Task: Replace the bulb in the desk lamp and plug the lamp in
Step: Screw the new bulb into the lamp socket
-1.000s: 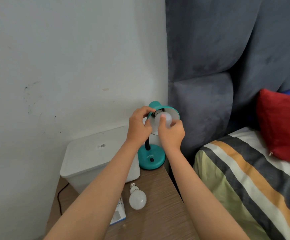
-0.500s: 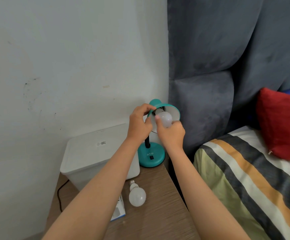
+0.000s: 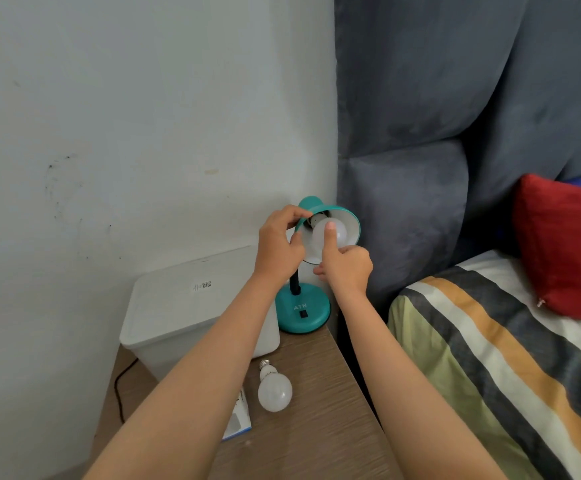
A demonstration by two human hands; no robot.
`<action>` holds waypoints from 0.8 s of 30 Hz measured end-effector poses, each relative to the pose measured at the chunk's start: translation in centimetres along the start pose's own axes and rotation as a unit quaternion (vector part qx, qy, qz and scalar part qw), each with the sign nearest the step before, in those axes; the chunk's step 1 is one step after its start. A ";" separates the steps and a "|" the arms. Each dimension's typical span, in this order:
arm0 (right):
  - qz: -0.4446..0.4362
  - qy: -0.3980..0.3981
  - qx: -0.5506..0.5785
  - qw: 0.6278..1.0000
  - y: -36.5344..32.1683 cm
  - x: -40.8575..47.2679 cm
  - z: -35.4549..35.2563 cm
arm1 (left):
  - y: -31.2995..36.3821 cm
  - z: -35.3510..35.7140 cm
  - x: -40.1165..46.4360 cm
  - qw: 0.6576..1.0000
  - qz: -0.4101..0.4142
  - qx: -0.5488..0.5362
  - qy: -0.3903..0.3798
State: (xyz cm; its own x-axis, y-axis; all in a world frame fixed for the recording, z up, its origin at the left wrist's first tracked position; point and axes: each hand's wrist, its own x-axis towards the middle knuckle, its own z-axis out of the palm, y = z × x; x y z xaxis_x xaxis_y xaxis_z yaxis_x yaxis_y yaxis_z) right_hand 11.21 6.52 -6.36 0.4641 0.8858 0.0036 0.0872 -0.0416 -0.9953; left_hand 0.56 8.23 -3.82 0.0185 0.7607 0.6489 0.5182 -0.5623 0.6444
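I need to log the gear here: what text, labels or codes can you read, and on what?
"ATN": raised letters on the teal lamp base, above its black switch.
Sticker with a square code on the white bin lid: too small to read.
Blue and white bulb box on the table: print not legible.

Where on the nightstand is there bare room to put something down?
Bare wood lies right of the spare bulb, toward the nightstand edge by the bed. The back is crowded: white bin, lamp base.
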 end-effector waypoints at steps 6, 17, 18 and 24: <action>-0.145 0.032 0.005 0.989 0.3 -0.8 -0.4 | 0.0 0.1 0.0 1.000 -0.004 -0.006 0.002; -0.160 0.027 0.009 0.987 0.6 -0.4 -0.1 | 0.1 0.1 -0.2 1.000 -0.014 -0.012 0.006; -0.174 0.023 0.006 0.984 0.6 -0.4 -0.1 | 0.2 0.1 -0.2 1.000 -0.015 -0.011 0.006; -0.139 0.032 -0.010 0.990 0.3 -0.3 0.3 | 0.1 0.0 -0.1 1.000 -0.014 -0.005 0.005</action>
State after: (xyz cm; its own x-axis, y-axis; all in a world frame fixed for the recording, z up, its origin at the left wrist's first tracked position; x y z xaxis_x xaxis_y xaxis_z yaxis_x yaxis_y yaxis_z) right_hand 10.88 6.35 -6.72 0.4741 0.8337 0.2831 0.2362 0.1893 -0.9531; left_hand 0.66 8.09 -3.79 -0.0050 0.7725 0.6350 0.5094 -0.5445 0.6663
